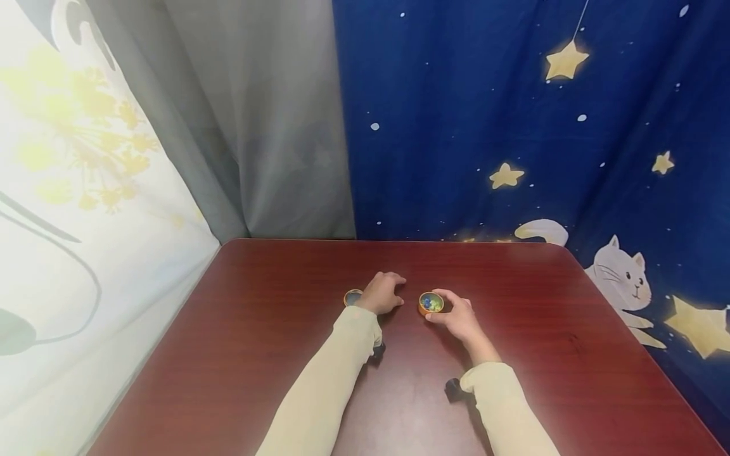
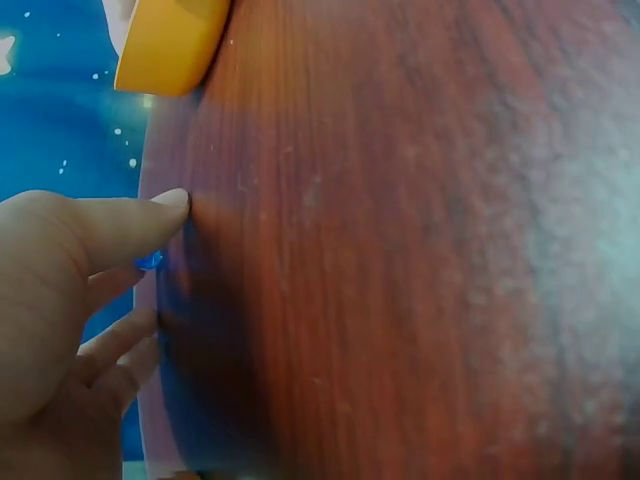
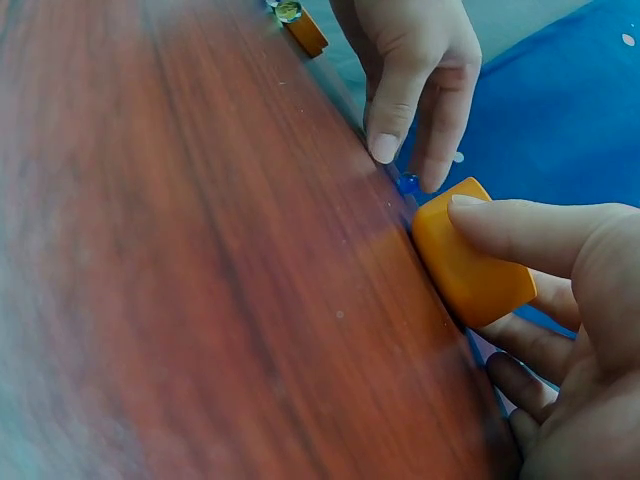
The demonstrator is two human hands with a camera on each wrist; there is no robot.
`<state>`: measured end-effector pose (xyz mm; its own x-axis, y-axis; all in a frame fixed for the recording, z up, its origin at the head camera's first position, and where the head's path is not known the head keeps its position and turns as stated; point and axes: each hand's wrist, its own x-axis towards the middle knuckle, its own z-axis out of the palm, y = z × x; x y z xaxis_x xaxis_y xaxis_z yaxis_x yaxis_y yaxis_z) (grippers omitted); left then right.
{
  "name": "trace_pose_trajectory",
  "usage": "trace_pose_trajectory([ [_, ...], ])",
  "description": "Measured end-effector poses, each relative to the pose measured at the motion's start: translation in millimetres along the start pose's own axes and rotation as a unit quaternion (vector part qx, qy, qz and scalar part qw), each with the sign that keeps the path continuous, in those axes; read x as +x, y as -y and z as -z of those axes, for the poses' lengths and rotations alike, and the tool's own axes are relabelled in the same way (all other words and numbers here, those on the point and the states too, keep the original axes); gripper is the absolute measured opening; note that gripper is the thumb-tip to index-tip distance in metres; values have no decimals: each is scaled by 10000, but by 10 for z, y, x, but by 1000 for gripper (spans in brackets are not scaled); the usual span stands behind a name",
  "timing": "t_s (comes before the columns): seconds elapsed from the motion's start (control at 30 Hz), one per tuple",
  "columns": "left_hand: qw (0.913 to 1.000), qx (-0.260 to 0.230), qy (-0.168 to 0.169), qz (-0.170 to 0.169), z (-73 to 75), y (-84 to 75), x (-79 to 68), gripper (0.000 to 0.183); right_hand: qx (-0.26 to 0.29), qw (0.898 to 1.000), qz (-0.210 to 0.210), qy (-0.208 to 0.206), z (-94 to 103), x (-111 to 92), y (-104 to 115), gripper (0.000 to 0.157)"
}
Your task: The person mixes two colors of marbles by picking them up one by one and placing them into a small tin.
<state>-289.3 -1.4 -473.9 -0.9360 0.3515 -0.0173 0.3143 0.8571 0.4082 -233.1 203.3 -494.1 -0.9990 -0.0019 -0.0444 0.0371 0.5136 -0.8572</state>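
Observation:
A small round orange container [image 1: 424, 310] with blue and green pieces inside stands toward the back of the table, and my right hand [image 1: 461, 318] holds it by its side, thumb on the near wall. In the right wrist view its orange wall [image 3: 465, 250] rests against the tabletop. To its left, my left hand [image 1: 383, 293] is low over the table, thumb and forefinger apart. A small shiny blue bead [image 3: 407, 184] lies between those fingertips, not visibly pinched. Behind the left wrist is a second round container [image 1: 351, 296], partly hidden by the hand.
The dark red wooden table [image 1: 239, 354] has its far edge close beyond the hands. A grey curtain [image 1: 291, 126] and a blue star-patterned curtain [image 1: 433, 126] hang behind it. In the right wrist view, a faceted clear piece [image 3: 288, 11] sits by the second container.

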Motion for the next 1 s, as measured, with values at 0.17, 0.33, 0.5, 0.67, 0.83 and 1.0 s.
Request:
trace_pose_trajectory([
  [0.17, 9998, -56, -172, 20, -39, 33, -23, 49, -13, 10000, -21, 9, 2, -3, -9, 61],
  [0.33, 9993, -72, -371, 43, -67, 42, -44, 45, -3, 10000, -29, 9, -2, 0, -16, 61],
  [0.5, 9979, -217, -602, 14, -87, 37, -65, 38, -2, 10000, -12, 11, 3, -4, -11, 61],
  [0.67, 9957, -259, -879, -112, -105, 33, -86, 31, -3, 10000, -7, -1, 17, -4, 11, 62],
  [0.83, 9933, -282, -1108, -140, -143, 43, -112, 25, -13, 10000, -31, -13, 13, -12, 11, 62],
  [1.0, 9923, -333, -1193, -12, -176, 47, -132, 18, 32, 10000, 4, -31, -4, -22, 12, 61],
])
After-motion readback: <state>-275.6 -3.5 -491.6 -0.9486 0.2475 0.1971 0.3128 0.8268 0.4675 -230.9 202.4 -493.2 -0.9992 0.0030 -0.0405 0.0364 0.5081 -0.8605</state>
